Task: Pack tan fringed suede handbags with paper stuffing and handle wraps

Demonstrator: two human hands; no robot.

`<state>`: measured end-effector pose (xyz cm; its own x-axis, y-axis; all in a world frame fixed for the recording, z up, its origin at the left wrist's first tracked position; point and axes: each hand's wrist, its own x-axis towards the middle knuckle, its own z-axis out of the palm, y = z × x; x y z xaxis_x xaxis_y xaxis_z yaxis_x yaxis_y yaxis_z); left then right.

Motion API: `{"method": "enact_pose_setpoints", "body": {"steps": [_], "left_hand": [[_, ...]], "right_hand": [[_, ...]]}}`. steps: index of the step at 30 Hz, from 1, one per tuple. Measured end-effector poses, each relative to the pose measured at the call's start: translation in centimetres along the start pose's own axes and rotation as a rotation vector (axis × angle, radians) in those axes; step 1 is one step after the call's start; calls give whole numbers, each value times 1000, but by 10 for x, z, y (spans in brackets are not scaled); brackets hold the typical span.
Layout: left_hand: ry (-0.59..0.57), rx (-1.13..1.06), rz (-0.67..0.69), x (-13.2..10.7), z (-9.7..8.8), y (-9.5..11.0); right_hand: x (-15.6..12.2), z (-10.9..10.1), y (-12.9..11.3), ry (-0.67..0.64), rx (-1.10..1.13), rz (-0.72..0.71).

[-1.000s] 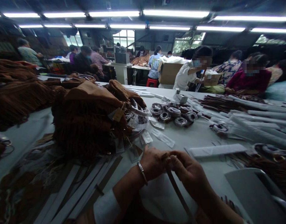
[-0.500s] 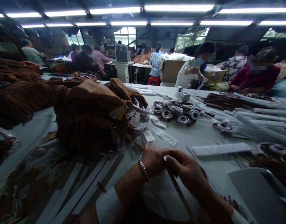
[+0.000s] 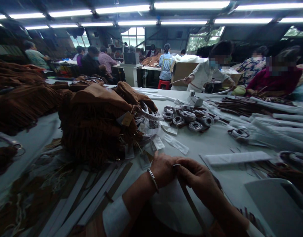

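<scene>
My left hand [image 3: 163, 169], with a silver bangle on the wrist, and my right hand [image 3: 199, 179] meet low in the middle of the head view. Both are closed in a pinch on the top end of a thin brown strap [image 3: 189, 201], which runs down toward me between my forearms. A pile of brown fringed suede bags [image 3: 97, 121] with paper tags lies just beyond my left hand. Flat white-wrapped strips [image 3: 236, 158] lie to the right of my hands.
Several coiled wrapped straps [image 3: 188, 118] sit mid-table on the pale tabletop [image 3: 210, 141]. Long white sleeves [image 3: 277, 131] and dark straps lie at right, flat strips [image 3: 92, 197] at lower left. Other people work across the table and behind; a cardboard box [image 3: 182, 70] stands beyond.
My hands stay together on the strap and have shifted slightly lower in view. A person in white across the table has stretched an arm out to the left.
</scene>
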<state>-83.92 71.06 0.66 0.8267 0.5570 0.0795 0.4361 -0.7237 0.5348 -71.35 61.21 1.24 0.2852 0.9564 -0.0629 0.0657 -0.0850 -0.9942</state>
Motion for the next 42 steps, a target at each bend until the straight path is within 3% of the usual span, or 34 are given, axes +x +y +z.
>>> {"method": "enact_pose_setpoints", "body": {"steps": [5, 9, 11, 17, 25, 34, 42], "left_hand": [[9, -36, 14, -1, 4, -2], [-5, -68, 1, -2, 1, 0], [2, -73, -8, -2, 0, 1], [-6, -69, -28, -1, 1, 3], [0, -82, -41, -1, 0, 4], [16, -78, -33, 0, 3, 1], [56, -54, -19, 1, 10, -3]], "right_hand": [[1, -5, -6, 100, -337, -251], [9, -13, -9, 318, -315, -201], [13, -16, -8, 360, -269, -182], [14, -15, -7, 333, -242, -201], [14, -2, -20, 167, 305, 124], [15, -1, -11, 146, 401, 82], [15, -1, -13, 147, 595, 164]]}}
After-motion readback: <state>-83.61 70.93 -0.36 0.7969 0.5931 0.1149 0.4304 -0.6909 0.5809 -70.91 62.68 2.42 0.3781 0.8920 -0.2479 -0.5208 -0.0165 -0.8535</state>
